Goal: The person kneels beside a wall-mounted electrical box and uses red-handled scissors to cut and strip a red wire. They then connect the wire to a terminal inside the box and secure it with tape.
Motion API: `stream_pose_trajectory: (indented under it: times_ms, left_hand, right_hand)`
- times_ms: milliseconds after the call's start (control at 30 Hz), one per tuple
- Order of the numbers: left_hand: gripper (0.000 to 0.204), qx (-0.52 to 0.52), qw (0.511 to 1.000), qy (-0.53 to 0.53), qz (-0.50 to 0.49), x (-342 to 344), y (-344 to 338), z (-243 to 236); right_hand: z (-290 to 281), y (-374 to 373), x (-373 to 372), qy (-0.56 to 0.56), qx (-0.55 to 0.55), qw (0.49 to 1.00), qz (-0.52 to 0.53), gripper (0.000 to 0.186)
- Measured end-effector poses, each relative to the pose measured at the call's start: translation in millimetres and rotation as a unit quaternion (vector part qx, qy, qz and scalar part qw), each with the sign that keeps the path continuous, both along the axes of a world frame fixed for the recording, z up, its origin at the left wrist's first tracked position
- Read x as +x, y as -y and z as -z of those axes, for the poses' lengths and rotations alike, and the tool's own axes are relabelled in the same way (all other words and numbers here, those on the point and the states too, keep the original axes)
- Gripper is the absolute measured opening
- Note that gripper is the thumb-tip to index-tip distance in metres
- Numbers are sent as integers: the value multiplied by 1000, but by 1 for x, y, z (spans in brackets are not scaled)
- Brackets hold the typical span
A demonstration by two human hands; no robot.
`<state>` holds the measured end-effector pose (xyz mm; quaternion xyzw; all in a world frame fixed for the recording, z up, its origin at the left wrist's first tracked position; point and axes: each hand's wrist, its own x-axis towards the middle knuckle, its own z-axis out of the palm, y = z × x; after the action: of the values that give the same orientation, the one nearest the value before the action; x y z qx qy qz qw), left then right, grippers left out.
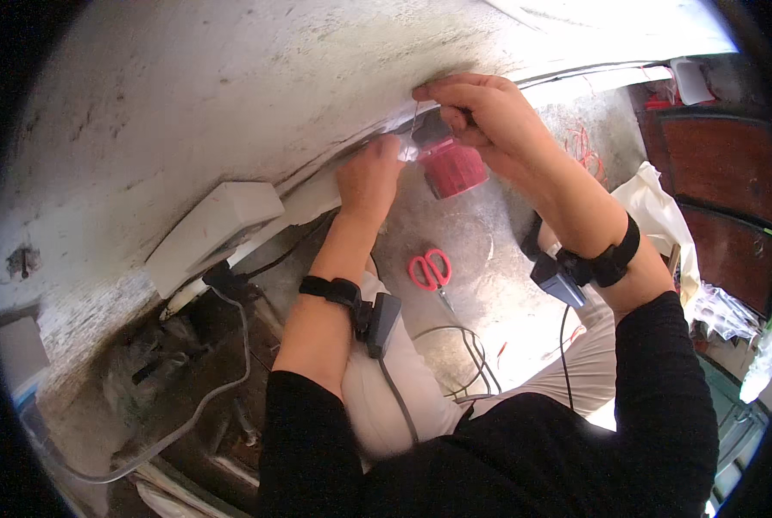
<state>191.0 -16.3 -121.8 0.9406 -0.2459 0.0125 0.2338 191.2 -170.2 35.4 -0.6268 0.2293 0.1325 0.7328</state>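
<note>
My right hand (498, 116) is raised beside the wall, its thumb and forefinger pinching the upper end of a thin light strand (416, 121), thread or wire. The strand runs down toward my left hand (368, 173), which is closed close to the wall. Its fingertips are partly hidden, beside a small bright whitish spot, so what they hold is unclear. Below my right hand lies a red block-shaped object (455, 169) with a dark top, its kind unclear. Scissors with red handles (429, 269) rest on the floor between my legs.
A white box (217, 226) is fixed to the stained wall (230, 95), with a black plug (222, 276) and grey cable below. Black cables trail from devices strapped to my forearms. Orange-red strands (584, 148), white cloth (649, 207) and a dark red-brown cabinet (721, 164) are at right.
</note>
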Motion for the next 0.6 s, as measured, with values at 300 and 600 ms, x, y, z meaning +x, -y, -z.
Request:
stream_pose_trajectory:
  times_ms: [300, 600]
  left_hand:
    - [12, 5, 996, 72, 46, -1, -4, 7]
    - [13, 4, 995, 83, 57, -3, -7, 11]
  right_hand:
    - [2, 17, 0, -14, 17, 1000, -6, 21]
    - [-5, 8, 0, -15, 35, 997, -62, 20]
